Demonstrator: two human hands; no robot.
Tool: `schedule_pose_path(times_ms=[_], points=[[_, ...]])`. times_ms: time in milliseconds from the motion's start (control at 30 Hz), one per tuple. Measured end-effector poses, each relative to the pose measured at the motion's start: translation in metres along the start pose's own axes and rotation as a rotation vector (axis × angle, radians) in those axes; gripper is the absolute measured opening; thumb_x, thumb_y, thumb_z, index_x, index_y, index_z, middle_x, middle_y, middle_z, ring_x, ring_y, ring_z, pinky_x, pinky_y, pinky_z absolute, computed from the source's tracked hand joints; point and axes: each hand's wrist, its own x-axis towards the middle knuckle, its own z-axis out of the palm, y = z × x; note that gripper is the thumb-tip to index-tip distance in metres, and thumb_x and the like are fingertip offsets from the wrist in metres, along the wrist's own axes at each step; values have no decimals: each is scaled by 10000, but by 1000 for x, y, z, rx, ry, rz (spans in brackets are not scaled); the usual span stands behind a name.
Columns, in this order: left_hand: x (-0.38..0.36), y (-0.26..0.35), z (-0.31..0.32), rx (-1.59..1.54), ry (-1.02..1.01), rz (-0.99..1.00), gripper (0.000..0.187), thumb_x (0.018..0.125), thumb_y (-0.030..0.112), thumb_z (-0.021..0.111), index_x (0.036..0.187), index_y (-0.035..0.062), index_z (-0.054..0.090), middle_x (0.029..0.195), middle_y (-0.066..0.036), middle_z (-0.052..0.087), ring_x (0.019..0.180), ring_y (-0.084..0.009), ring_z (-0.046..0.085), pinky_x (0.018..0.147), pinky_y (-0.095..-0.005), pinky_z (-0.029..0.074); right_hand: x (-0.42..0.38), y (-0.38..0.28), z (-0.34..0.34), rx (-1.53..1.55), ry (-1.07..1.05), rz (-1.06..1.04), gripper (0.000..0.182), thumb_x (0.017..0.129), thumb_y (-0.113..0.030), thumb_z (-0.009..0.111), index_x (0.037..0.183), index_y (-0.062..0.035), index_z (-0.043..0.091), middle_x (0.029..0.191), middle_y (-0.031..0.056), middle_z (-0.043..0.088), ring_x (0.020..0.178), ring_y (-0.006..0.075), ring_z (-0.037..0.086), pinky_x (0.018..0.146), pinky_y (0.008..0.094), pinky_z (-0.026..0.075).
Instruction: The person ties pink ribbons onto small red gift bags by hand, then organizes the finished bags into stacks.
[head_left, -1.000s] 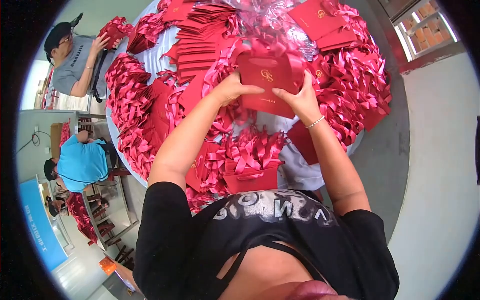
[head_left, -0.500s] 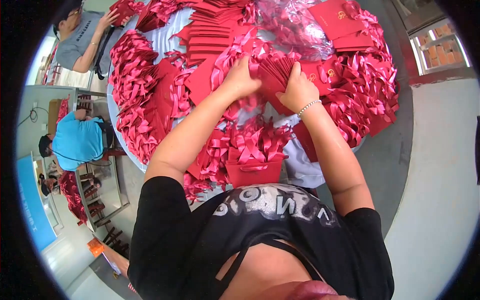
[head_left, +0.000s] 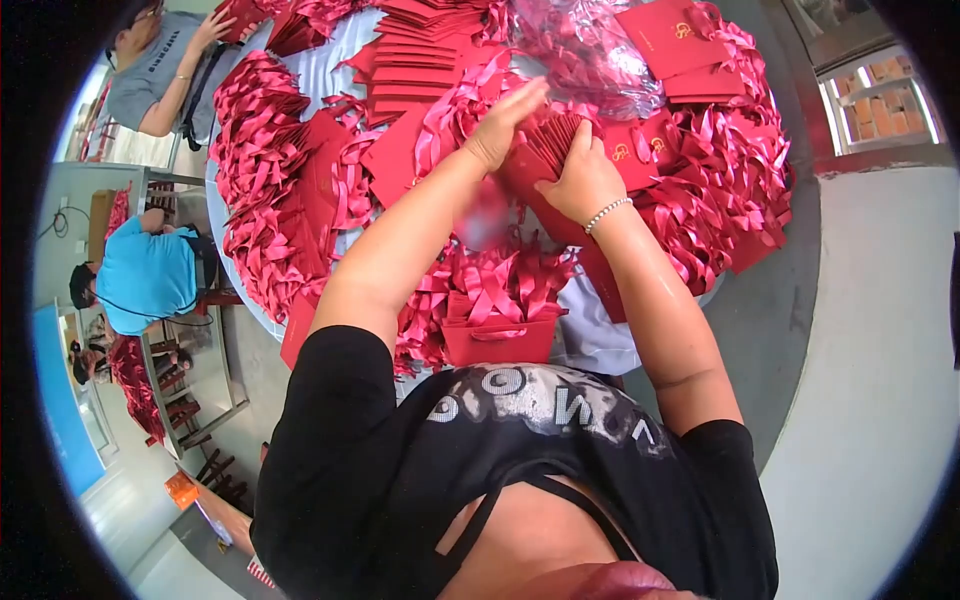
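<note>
A thick stack of red paper gift bags (head_left: 545, 145) stands fanned at its upper end in my right hand (head_left: 587, 182), with the thumb across the near side and the fingers behind. My left hand (head_left: 506, 125) is beside the stack's left edge, its fingers stretched out flat and slightly blurred. Below it, something pink is smeared by motion. Nearer my body, a red bag (head_left: 500, 342) with pink ribbon handles (head_left: 500, 285) rests at the table's front edge.
Heaps of ribboned red bags (head_left: 255, 190) cover the round table. More ribboned bags (head_left: 725, 190) lie at right, below clear plastic wrapping (head_left: 585, 60). A row of stacked bags (head_left: 415, 65) lies at the back. A person in grey (head_left: 160, 75) handles bags at upper left; another wears blue (head_left: 150, 270).
My left hand has moved up, its fingers now straightened along the stack's left side. My right hand and the stack have shifted slightly left and down.
</note>
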Motion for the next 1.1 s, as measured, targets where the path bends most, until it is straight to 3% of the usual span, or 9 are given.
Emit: schedule_pose_path(times_ms=[167, 367, 433, 500, 600, 767, 867, 967, 1100], points=[[-4, 3, 11, 127, -149, -75, 640, 1003, 432, 509, 1457, -11, 426, 1502, -134, 437, 1413, -223, 365, 1175, -352, 242, 9, 9, 12, -42, -8, -57, 891, 768, -206, 755, 1398, 141, 230, 976, 319, 655, 924, 459, 658, 810, 487, 543], [-16, 32, 24, 125, 406, -41, 729, 915, 488, 640, 1369, -53, 460, 1374, -215, 539, 1277, -273, 517, 1071, -372, 383, 15, 6, -15, -17, -9, -9, 922, 751, -226, 781, 1403, 135, 238, 935, 308, 674, 879, 447, 672, 787, 496, 542], [-16, 22, 17, 715, 236, 217, 792, 863, 438, 714, 1422, -41, 422, 1418, -228, 502, 1308, -294, 496, 1087, -366, 378, 12, 7, 0, -20, -12, -64, 884, 738, -236, 783, 1380, 121, 291, 963, 292, 676, 905, 434, 674, 793, 486, 546], [-6, 5, 4, 490, 80, 272, 719, 876, 350, 720, 1440, 6, 436, 1426, -157, 502, 1314, -233, 472, 1114, -349, 349, 13, 3, 10, -37, -12, -123, 809, 750, -201, 755, 1356, 119, 327, 977, 272, 681, 916, 418, 679, 793, 475, 552], [-3, -13, -4, 111, -146, 8, 703, 837, 252, 770, 1431, 38, 459, 1366, -103, 541, 1243, -183, 518, 1062, -330, 411, 14, 6, 3, -26, -40, -151, 685, 725, -248, 790, 1217, 72, 435, 1011, 256, 677, 939, 409, 674, 818, 472, 549], [-5, -17, 4, 144, -79, 44, 613, 790, 148, 813, 1331, 47, 541, 1204, -40, 627, 1089, -133, 590, 965, -301, 475, 16, 19, 1, 60, 13, -175, 703, 680, -325, 842, 1152, 34, 464, 1224, 283, 585, 1060, 410, 628, 877, 472, 534], [-2, -41, 4, 220, 41, 93, 448, 807, 156, 809, 1196, 49, 613, 1088, -16, 667, 1016, -113, 607, 904, -286, 489, 1, 18, -8, 66, 47, -147, 908, 673, -366, 864, 1305, 81, 388, 1381, 316, 452, 1238, 439, 514, 1013, 475, 463], [-9, -25, 11, 155, 57, 51, 502, 771, 242, 856, 1166, 34, 627, 1123, -40, 659, 1051, -111, 587, 959, -282, 464, -38, 29, 6, 135, 601, -268, 1088, 701, -365, 864, 1439, 123, 231, 1464, 348, 329, 1367, 469, 362, 1138, 472, 330], [-11, -19, 13, 193, 60, 166, 419, 798, 186, 832, 1136, 36, 634, 1027, -9, 681, 952, -85, 613, 875, -253, 493, -115, 27, 34, 532, 508, -134, 1162, 791, -298, 826, 1508, 125, 17, 1568, 336, 147, 1485, 386, 175, 1207, 415, 173]])
